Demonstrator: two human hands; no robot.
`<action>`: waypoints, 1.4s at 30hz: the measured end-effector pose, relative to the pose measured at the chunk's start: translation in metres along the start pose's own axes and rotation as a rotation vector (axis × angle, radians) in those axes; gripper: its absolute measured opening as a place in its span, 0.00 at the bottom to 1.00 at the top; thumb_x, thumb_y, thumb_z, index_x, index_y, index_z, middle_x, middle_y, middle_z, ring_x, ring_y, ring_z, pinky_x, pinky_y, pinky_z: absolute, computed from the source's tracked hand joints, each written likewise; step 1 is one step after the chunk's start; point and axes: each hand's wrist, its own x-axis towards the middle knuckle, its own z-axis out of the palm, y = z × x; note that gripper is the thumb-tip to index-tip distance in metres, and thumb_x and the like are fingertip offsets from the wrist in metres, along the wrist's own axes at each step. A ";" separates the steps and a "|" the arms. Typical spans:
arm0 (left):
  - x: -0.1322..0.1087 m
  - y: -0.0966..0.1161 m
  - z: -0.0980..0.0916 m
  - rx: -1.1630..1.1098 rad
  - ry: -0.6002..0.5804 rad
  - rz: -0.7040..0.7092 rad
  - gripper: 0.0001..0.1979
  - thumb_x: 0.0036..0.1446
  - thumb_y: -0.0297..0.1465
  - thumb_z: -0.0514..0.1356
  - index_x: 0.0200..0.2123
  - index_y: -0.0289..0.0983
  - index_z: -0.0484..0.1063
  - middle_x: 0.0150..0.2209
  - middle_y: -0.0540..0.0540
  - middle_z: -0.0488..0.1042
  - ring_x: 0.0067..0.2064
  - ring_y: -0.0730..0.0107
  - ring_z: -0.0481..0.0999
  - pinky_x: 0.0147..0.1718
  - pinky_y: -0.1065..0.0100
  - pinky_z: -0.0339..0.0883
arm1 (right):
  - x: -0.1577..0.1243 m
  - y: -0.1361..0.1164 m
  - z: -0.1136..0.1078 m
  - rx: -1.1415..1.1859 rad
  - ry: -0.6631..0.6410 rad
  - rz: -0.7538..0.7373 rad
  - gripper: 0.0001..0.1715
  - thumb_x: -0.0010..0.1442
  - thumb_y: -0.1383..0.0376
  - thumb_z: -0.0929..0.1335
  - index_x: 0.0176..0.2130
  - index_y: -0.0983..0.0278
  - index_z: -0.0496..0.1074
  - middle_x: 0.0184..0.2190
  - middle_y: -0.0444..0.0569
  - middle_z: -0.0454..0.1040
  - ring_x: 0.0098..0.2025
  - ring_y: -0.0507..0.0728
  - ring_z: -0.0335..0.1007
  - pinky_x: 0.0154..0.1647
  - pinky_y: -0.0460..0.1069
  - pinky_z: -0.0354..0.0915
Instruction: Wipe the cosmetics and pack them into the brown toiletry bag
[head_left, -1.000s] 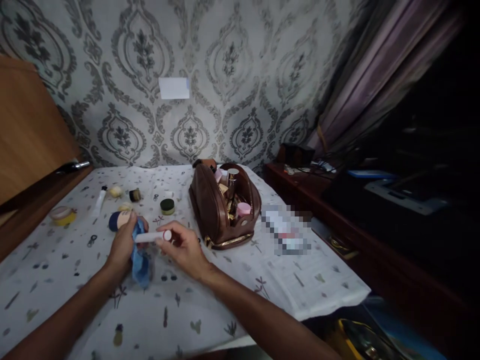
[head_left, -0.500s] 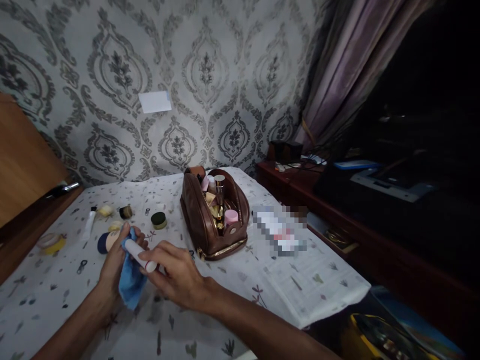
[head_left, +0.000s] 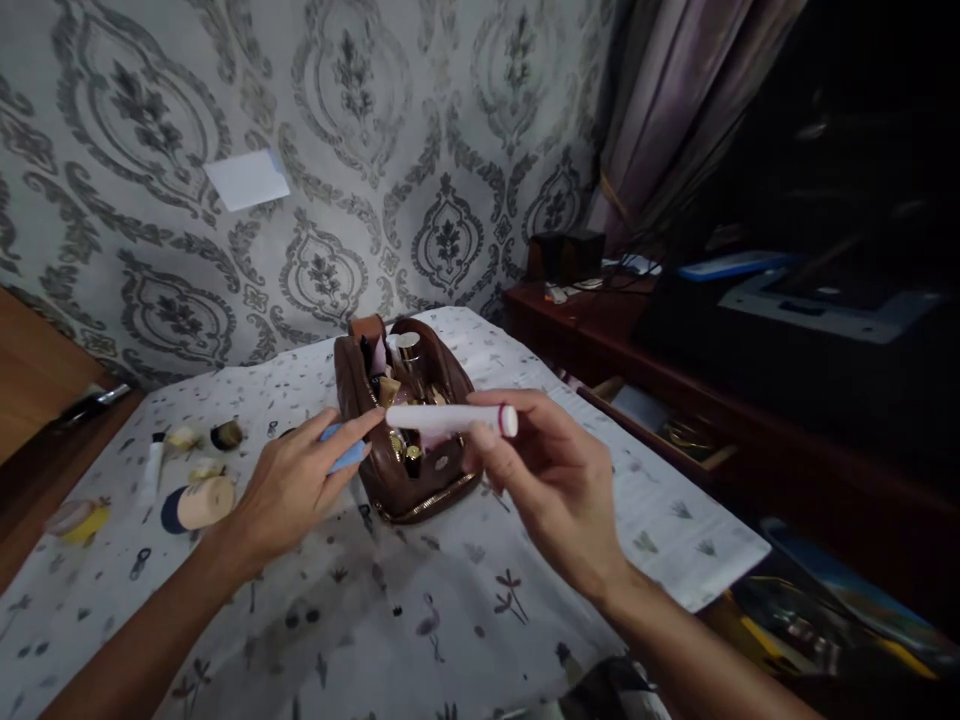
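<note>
A white tube with a dark pink ring near one end (head_left: 442, 418) lies level between the thumb and fingers of my right hand (head_left: 559, 480). Its left tip meets the extended forefinger of my left hand (head_left: 289, 490). That hand has a blue cloth (head_left: 345, 452) tucked in its fingers, mostly hidden. Just behind the tube stands an unzipped brown toiletry bag (head_left: 416, 500), packed with several cosmetics, among them a bottle with a silver cap (head_left: 408, 346).
On the left of the patterned white cloth (head_left: 337, 620) are a beige jar with a dark lid (head_left: 210, 503), a small white tube (head_left: 153, 470) and several little jars. To the right is a dark red desk with an open drawer (head_left: 652, 425).
My right hand has moved right and up with the white tube, out of the blue cloth. My left hand has also shifted right, still with the cloth. The view has turned somewhat.
</note>
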 end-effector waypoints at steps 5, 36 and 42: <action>-0.008 -0.001 0.006 0.036 0.026 0.045 0.17 0.71 0.36 0.49 0.56 0.40 0.70 0.36 0.44 0.75 0.30 0.70 0.74 0.26 0.73 0.63 | 0.023 0.007 -0.018 -0.119 -0.042 -0.059 0.14 0.67 0.55 0.67 0.46 0.61 0.75 0.27 0.44 0.74 0.25 0.51 0.69 0.25 0.46 0.64; -0.015 0.002 0.016 -0.015 0.094 0.082 0.21 0.71 0.31 0.50 0.65 0.40 0.59 0.38 0.44 0.72 0.30 0.70 0.72 0.27 0.73 0.64 | 0.101 0.028 0.043 -0.827 -0.645 -0.199 0.07 0.64 0.71 0.67 0.37 0.65 0.76 0.31 0.49 0.77 0.34 0.55 0.72 0.34 0.47 0.57; -0.015 0.008 0.014 -0.030 0.081 0.036 0.21 0.71 0.32 0.48 0.65 0.39 0.60 0.38 0.44 0.71 0.32 0.69 0.73 0.28 0.72 0.65 | 0.093 0.016 0.051 -1.082 -0.834 -0.187 0.12 0.65 0.71 0.66 0.34 0.66 0.78 0.38 0.55 0.80 0.38 0.57 0.75 0.32 0.48 0.56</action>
